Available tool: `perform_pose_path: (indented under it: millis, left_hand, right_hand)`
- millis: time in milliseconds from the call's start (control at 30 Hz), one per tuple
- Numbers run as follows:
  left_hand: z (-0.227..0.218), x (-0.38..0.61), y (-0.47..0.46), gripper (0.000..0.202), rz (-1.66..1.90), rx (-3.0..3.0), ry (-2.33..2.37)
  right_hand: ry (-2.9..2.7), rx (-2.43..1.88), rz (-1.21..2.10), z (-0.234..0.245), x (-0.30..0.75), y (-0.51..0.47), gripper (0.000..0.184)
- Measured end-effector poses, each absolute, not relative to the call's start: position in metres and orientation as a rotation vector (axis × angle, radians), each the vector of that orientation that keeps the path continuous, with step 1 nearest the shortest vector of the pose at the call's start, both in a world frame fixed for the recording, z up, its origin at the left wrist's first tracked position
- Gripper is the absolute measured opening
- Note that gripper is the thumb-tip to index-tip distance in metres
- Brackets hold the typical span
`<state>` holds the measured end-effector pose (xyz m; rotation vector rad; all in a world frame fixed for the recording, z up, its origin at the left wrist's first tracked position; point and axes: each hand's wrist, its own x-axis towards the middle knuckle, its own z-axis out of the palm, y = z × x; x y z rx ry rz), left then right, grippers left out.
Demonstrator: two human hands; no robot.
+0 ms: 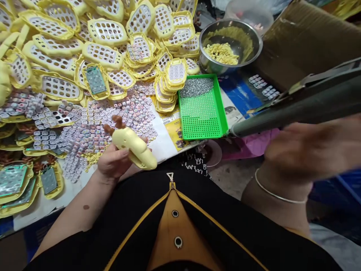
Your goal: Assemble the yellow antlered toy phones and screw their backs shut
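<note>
My left hand (113,160) is closed around a pale yellow plastic toy body (132,146) with brown antlers at its top end, held over the table's front edge. The toy's smooth, rounded side faces up. At the right, my right hand (310,150) is smeared by motion, and a bracelet circles its wrist. Just beyond it a long dark grey rod-like tool (293,105) slants across the view, its thin tip by the corner of a green perforated tray (201,109). Whether my right fingers touch the tool cannot be made out. Small silvery screws (196,87) lie in the tray's far end.
Yellow shell halves (107,32) with holed white faces are heaped at the back left. Loose keypad pieces (93,131) cover the table before them. Shells with circuit boards (96,79) lie among these. A steel bowl (251,58) with yellow bits and a cardboard box (310,41) stand back right.
</note>
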<state>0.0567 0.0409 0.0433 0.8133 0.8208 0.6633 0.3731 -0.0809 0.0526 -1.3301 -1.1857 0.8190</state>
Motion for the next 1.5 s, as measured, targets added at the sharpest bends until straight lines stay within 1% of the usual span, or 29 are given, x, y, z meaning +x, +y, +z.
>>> perform_pose_path:
  millis: [67,100,133,200,300,367,400,467,533,567,667,733,867,933,1033,1133,1300,1500]
  left_hand:
    - [0.045,0.064,0.044,0.058,0.672,0.783,0.824]
    - [0.045,0.07,0.046,0.06,0.663,0.763,0.824]
    - [0.044,0.075,0.047,0.061,0.638,0.739,0.826]
    - [0.039,0.088,0.05,0.057,0.551,0.698,0.839]
    - [0.026,0.109,0.053,0.042,0.422,0.666,0.864]
    - [0.016,0.122,0.055,0.035,0.371,0.646,0.882]
    - [0.012,0.128,0.056,0.033,0.345,0.631,0.894]
    - [0.005,0.135,0.059,0.031,0.32,0.604,0.933]
    - [0.003,0.138,0.063,0.031,0.381,0.589,0.972]
    - [0.004,0.138,0.065,0.032,0.441,0.592,0.987]
    - [0.008,0.135,0.067,0.033,0.579,0.613,0.973]
    - [0.01,0.136,0.063,0.033,0.525,0.605,0.925]
    - [0.006,0.143,0.05,0.033,0.323,0.53,0.886]
    - [0.002,0.147,0.047,0.03,0.278,0.509,0.923]
    - [-0.001,0.15,0.049,0.028,0.263,0.492,0.956]
    - [0.001,0.15,0.052,0.031,0.263,0.489,0.961]
    - [0.002,0.149,0.055,0.036,0.259,0.467,0.965]
    - [-0.002,0.148,0.056,0.035,0.249,0.447,0.938]
  right_hand:
    - [-1.135,-1.263,0.716,0.047,0.382,-0.074,0.041]
    - [-1.122,-1.233,0.669,0.045,0.384,-0.07,0.038]
    - [-1.116,-1.204,0.651,0.045,0.386,-0.067,0.044]
    - [-1.086,-1.151,0.64,0.045,0.386,-0.061,0.059]
    - [-1.002,-1.131,0.697,0.051,0.38,-0.049,0.073]
    - [-0.964,-1.131,0.728,0.054,0.374,-0.041,0.078]
    - [-0.965,-1.128,0.714,0.055,0.371,-0.037,0.077]
    - [-0.991,-1.141,0.568,0.053,0.366,-0.031,0.064]
    - [-1.054,-1.196,0.385,0.045,0.364,-0.026,0.051]
    - [-1.082,-1.218,0.322,0.04,0.364,-0.023,0.048]
    - [-1.105,-1.138,0.31,0.023,0.366,-0.012,0.051]
    - [-1.092,-1.061,0.317,0.014,0.367,-0.005,0.051]
    - [-1.114,-0.953,0.294,0.007,0.365,0.004,0.037]
    - [-1.117,-0.925,0.294,0.007,0.365,0.007,0.033]
    - [-1.115,-0.984,0.265,0.005,0.366,0.011,0.038]
    - [-1.092,-0.981,0.251,0.001,0.367,0.018,0.04]
    - [-1.079,-0.878,0.331,-0.003,0.369,0.026,0.035]
    - [-1.095,-0.836,0.366,-0.003,0.371,0.027,0.031]
